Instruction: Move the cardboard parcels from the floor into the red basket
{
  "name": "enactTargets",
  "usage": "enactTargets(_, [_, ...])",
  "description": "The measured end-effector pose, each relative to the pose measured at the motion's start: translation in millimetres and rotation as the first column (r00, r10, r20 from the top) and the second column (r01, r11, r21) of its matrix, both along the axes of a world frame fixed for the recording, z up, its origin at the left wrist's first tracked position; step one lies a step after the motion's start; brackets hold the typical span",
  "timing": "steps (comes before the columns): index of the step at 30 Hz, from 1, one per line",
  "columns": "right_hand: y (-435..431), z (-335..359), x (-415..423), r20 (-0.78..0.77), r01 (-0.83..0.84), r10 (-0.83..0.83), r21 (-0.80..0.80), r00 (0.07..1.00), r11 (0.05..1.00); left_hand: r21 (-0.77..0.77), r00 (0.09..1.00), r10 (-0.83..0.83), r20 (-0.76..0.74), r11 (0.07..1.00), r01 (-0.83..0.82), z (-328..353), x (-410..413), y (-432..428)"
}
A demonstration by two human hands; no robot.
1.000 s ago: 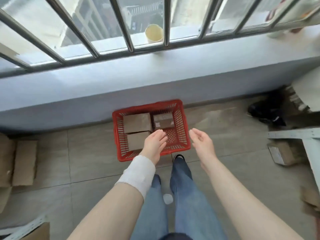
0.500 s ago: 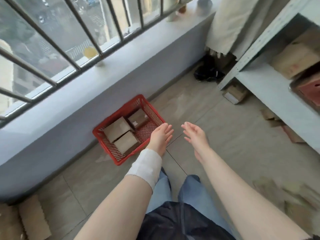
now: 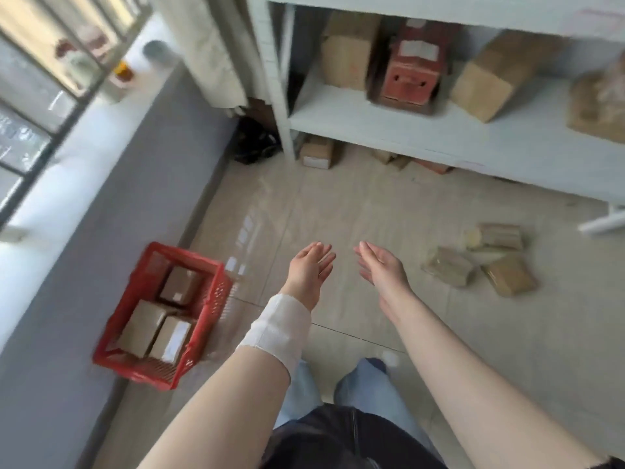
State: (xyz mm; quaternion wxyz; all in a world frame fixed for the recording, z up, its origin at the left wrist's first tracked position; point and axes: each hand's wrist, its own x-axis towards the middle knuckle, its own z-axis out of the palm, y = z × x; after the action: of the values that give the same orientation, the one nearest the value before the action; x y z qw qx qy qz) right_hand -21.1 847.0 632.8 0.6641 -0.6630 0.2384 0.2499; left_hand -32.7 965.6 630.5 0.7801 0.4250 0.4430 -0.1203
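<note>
The person has swung away from the window wall: a second ago the red basket (image 3: pixel 216 292) sat straight ahead under both hands, and now it lies off to the left against the grey wall, with the white shelving unit (image 3: pixel 389 130) filling the far side of the room. Three cardboard parcels (image 3: pixel 145 328) are in the basket, lying flat on its floor. The left hand (image 3: pixel 309 270), above a white wrist bandage (image 3: pixel 277 330), is spread and empty; the right hand (image 3: pixel 382 269) is likewise slack, palm turned inward, holding nothing. Both hang over bare tile, well apart from any box.

The turn brings a cluster of three loose parcels (image 3: pixel 449 265) on the floor into sight to the right of the right hand, and another small box (image 3: pixel 316 154) under the shelf's lowest board. That suggests one load is finished and the next pickup is starting, most likely from the cluster at right.
</note>
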Motion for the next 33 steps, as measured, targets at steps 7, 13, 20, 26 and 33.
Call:
enactTargets(7, [-168.2, -4.5, -19.1, -0.02, 0.312, -0.314, -0.067, 0.949, 0.948, -0.03, 0.961, -0.273, -0.032, 0.962, 0.272, -4.8, 22.7, -147.7])
enactTargets(13, [-253.1, 10.8, -15.6, -0.011, 0.496, -0.497, -0.067, 0.868, 0.866, -0.038, 0.879, -0.476, -0.014, 0.879, 0.476, 0.1, 57.2, -236.4])
enactTargets(20, [-345.9, 24.5, -12.5, 0.011, 0.65, -0.655, -0.136, 0.756, 0.748, -0.063, 0.757, -0.653, 0.026, 0.754, 0.653, 4.5, 100.2, -334.3])
enactTargets(26, [-420.1, 14.3, -16.6, -0.039, 0.701, -0.709, -0.115, 0.705, 0.704, -0.031, 0.659, -0.752, 0.005, 0.659, 0.751, -7.0, 106.7, -428.8])
enactTargets(33, [-539.4, -6.0, -24.9, -0.079, 0.687, -0.696, -0.119, 0.713, 0.717, -0.058, 0.723, -0.69, -0.036, 0.723, 0.688, -29.8, 101.5, -539.8])
